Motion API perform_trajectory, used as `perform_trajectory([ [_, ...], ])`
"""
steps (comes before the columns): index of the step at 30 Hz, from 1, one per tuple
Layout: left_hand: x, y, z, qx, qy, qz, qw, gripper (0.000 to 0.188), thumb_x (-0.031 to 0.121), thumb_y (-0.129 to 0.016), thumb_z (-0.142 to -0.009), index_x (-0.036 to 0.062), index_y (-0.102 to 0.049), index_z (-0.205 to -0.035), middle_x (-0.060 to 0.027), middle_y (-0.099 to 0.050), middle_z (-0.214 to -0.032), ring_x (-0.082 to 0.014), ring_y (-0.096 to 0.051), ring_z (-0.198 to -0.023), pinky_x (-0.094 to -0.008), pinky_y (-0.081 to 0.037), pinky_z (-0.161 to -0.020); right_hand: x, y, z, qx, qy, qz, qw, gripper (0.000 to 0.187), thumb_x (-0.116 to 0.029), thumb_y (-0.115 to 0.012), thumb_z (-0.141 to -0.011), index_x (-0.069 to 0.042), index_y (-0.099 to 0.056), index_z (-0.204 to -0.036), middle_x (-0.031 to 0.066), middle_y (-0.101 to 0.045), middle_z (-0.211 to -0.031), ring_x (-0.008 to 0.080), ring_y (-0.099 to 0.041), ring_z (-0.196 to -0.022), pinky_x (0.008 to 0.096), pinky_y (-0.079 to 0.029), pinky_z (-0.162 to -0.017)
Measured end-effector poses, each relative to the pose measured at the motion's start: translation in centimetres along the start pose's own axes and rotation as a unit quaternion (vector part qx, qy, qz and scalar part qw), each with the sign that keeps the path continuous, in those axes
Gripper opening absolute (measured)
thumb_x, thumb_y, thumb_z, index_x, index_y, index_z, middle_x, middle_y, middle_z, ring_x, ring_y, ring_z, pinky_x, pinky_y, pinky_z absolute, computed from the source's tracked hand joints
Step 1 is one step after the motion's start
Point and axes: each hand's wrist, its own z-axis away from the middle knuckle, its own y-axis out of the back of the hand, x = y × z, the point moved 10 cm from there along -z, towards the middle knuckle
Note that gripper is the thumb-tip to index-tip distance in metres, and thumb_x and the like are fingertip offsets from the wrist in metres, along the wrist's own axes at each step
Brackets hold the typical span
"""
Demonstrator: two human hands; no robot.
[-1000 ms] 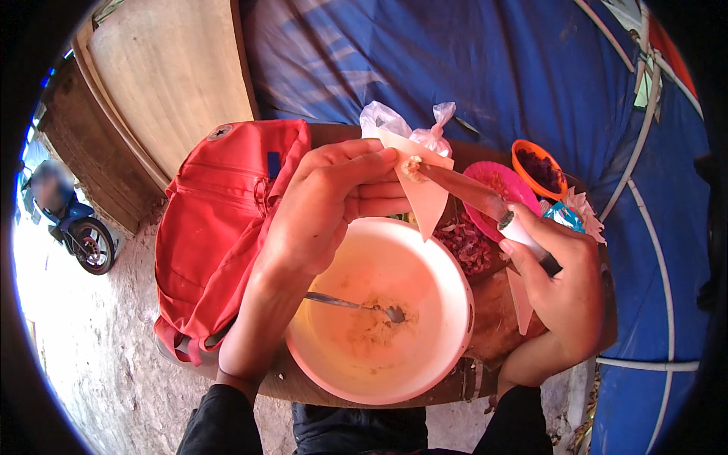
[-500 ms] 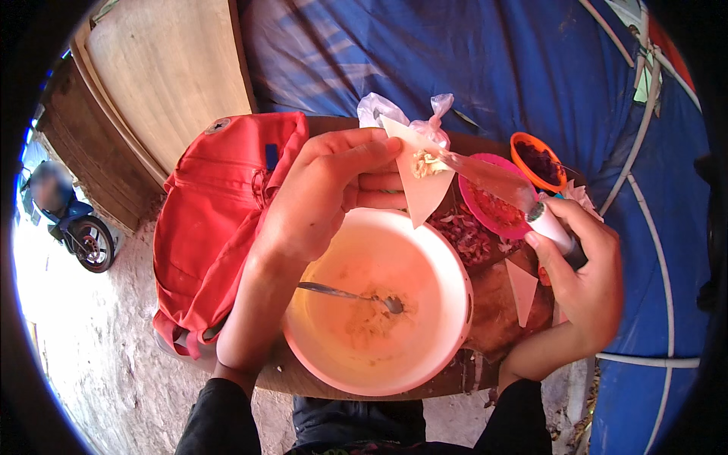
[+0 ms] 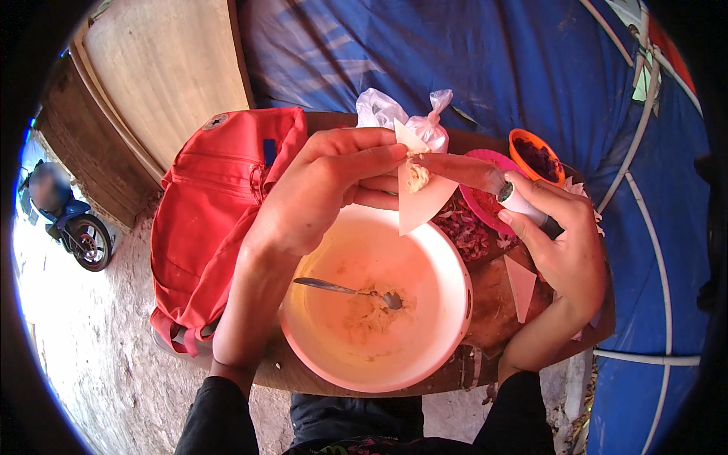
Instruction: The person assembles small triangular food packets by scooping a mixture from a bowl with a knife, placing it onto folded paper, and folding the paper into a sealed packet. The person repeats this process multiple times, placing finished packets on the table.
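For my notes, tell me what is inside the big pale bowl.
A metal spoon lies inside the bowl, its head in tan residue. The left hand and the triangular sheet it holds cover parts of the far rim; what is there cannot be seen.

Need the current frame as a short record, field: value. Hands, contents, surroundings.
left hand: left hand pinching a thin, pale triangular sheet
right hand: right hand gripping a broad-bladed knife with a white handle, blade tip at the sheet
on sheet: small lump of pale, soft filling
below: large, pale round bowl, metal spoon inside
right of bowl: second pale triangular sheet; chopped reddish-purple pieces
left of bowl: red fabric backpack
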Motion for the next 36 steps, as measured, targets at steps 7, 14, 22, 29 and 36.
perform_trajectory([
  [7,0.1,0.3,0.3,-0.019,0.005,-0.023,1.0,0.032,0.017,-0.056,-0.1,-0.0067,-0.063,-0.12,-0.0141,-0.073,-0.105,-0.0206,-0.074,-0.091,-0.0316,-0.06,-0.086,0.0,0.6,0.6,0.021,0.006,0.015,1.0,0.038,0.002,-0.074,-0.081,0.004,-0.068,-0.118,0.0208,-0.073,-0.098,0.0277,-0.073,-0.087,0.0338,-0.054,-0.079],
  [14,0.8,1.7,0.6,0.03,0.001,0.025,0.999,0.024,0.015,-0.058,-0.1,-0.0037,-0.068,-0.111,-0.0116,-0.073,-0.103,-0.0183,-0.073,-0.092,-0.0291,-0.059,-0.083,2.0,3.3,1.1,0.082,-0.056,-0.021,0.995,0.034,0.0,-0.071,-0.087,0.005,-0.066,-0.121,0.0156,-0.073,-0.1,0.0181,-0.07,-0.089,0.0308,-0.052,-0.081],
  [22,0.0,0.7,-0.1,0.0,0.006,0.014,1.0,0.025,0.013,-0.057,-0.1,-0.0048,-0.067,-0.115,-0.013,-0.073,-0.105,-0.0191,-0.074,-0.092,-0.0293,-0.06,-0.082,-0.2,-0.1,-0.9,0.008,0.05,-0.062,0.997,0.034,-0.009,-0.074,-0.09,0.007,-0.067,-0.119,0.0137,-0.071,-0.092,0.0126,-0.063,-0.079,0.0273,-0.051,-0.074],
  [29,0.4,0.4,0.0,-0.03,-0.003,-0.032,0.999,0.03,0.013,-0.059,-0.097,-0.0048,-0.066,-0.121,-0.0114,-0.074,-0.106,-0.0162,-0.073,-0.091,-0.0259,-0.06,-0.079,-0.4,-1.0,-1.9,-0.006,0.08,-0.058,0.995,0.032,-0.006,-0.077,-0.084,0.007,-0.07,-0.112,0.0101,-0.067,-0.087,0.015,-0.061,-0.074,0.0279,-0.048,-0.071],
  [36,0.1,0.0,0.1,-0.05,0.0,-0.026,0.998,0.035,0.007,-0.062,-0.094,-0.0057,-0.063,-0.126,-0.0126,-0.074,-0.107,-0.0165,-0.073,-0.096,-0.026,-0.059,-0.082,-0.5,-1.4,-2.0,-0.007,0.096,-0.014,0.995,0.031,-0.003,-0.076,-0.085,0.007,-0.07,-0.113,0.0101,-0.066,-0.086,0.0147,-0.061,-0.074,0.0266,-0.048,-0.069],
])
